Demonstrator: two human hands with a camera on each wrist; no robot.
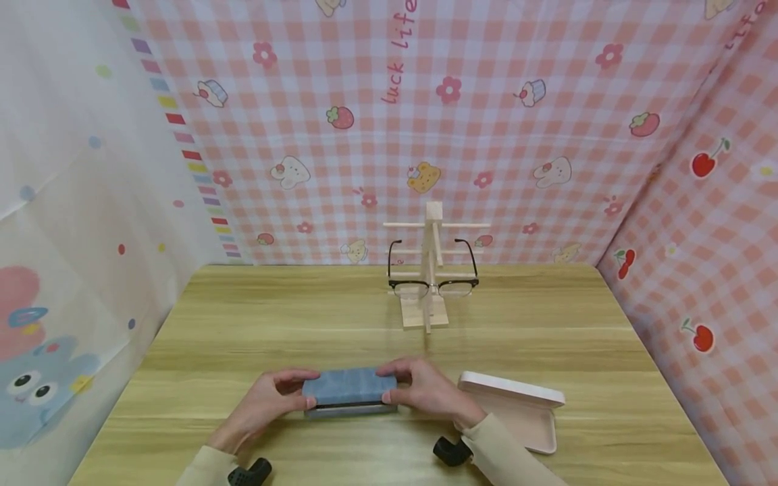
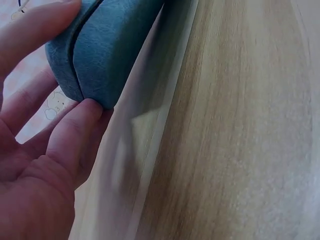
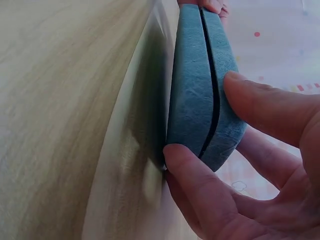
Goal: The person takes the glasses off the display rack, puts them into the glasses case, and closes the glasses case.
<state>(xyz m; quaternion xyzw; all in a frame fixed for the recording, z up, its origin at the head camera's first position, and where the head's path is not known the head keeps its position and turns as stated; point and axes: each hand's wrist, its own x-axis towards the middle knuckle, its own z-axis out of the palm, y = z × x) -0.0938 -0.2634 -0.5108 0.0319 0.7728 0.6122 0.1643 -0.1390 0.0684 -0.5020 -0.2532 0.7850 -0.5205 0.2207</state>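
head view: the blue, leathery oblong case (image 1: 349, 386) sits between the hands; left hand (image 1: 267, 401) and right hand (image 1: 430, 391) each pinch one end, fingers bent, thumbs near its dark seam. the right forearm partly covers an open, pale-pink oblong case (image 1: 512, 389); beyond, a pale wooden stand (image 1: 433, 212) bears black-rimmed glasses (image 1: 408, 283).

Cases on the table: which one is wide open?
The white case, lid raised, pale interior showing. The blue case, held by the left hand and right hand, shows only a narrow dark gap.

Head view bright, even; wrist views dimmer, tabletop (image 3: 60, 100) shadowed beneath blue case (image 3: 192, 90).
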